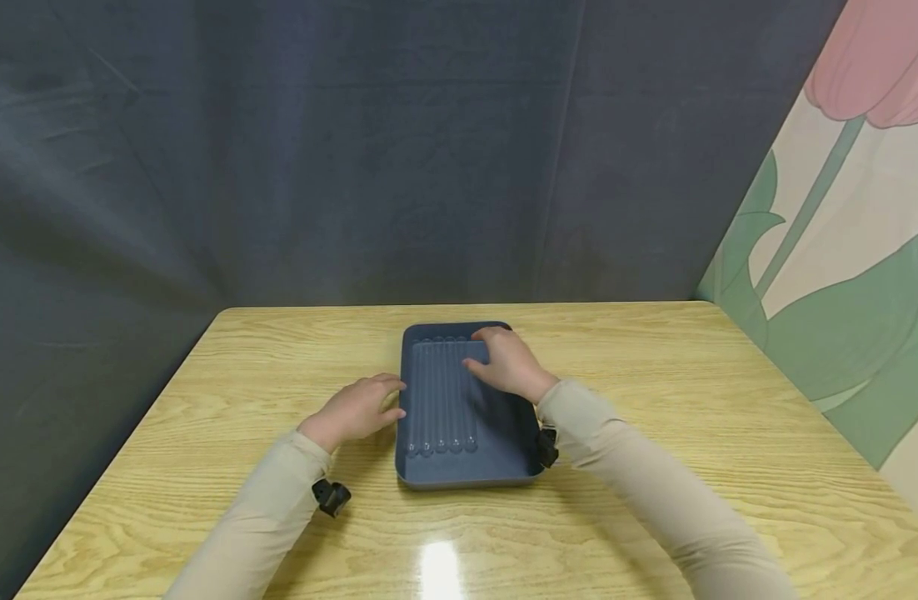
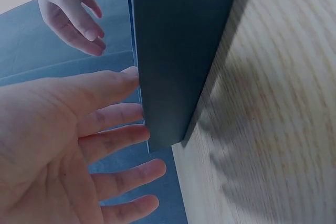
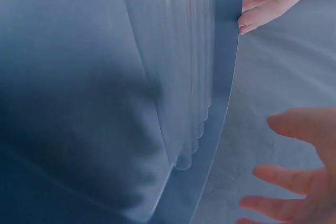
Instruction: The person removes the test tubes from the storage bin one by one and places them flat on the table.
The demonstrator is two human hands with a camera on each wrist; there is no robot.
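A dark blue-grey rectangular tray lies on the table, longer from front to back than across. Several clear, round-ended tubes lie side by side along its left part; the right wrist view has the same tubes in a close row. At the tray's left rim is my left hand, its fingers spread and fingertips right at the edge. In the left wrist view, thumb and fingertips meet the tray wall. My right hand hovers over the tray's far right part, fingers apart, nothing between them.
The wood-grain table extends around the tray. A dark curtain hangs behind it, and a wall with a tulip picture stands at the right. Black wrist cameras are strapped to both sleeves.
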